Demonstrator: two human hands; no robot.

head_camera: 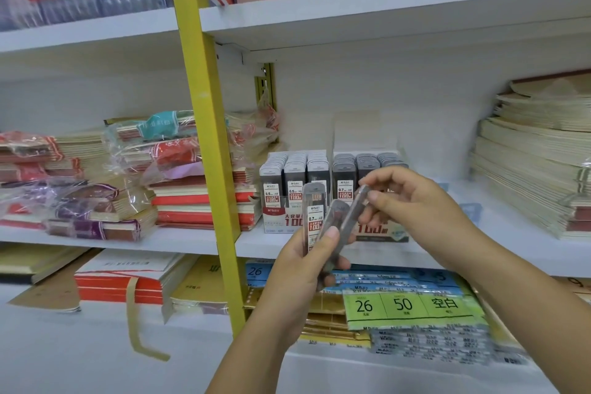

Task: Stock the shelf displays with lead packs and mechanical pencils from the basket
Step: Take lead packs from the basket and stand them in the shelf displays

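Several lead packs [315, 217] stand fanned in the left hand [297, 272]. Its fingers curl round their lower ends and its thumb presses across the front. The nearest label reads 0.7, but blur hides the exact count in the fan. The rightmost pack [353, 213] leans toward the right hand [415, 201], which pinches its upper end between thumb and forefinger, the other fingers loosely curled beneath.

Just behind both hands, two display boxes sit on the white shelf [262, 245]. The left display box [286, 189], beyond the left hand's fingertips, shows rows of packs marked 0.5. The right display box [358, 169], partly hidden by the right hand, holds darker-capped packs.

Below the hands lie green and blue label sheets [412, 304]. Stacked notebooks [527, 169] rise to the right of the right hand, and a yellow upright [208, 137] stands left of the left hand.
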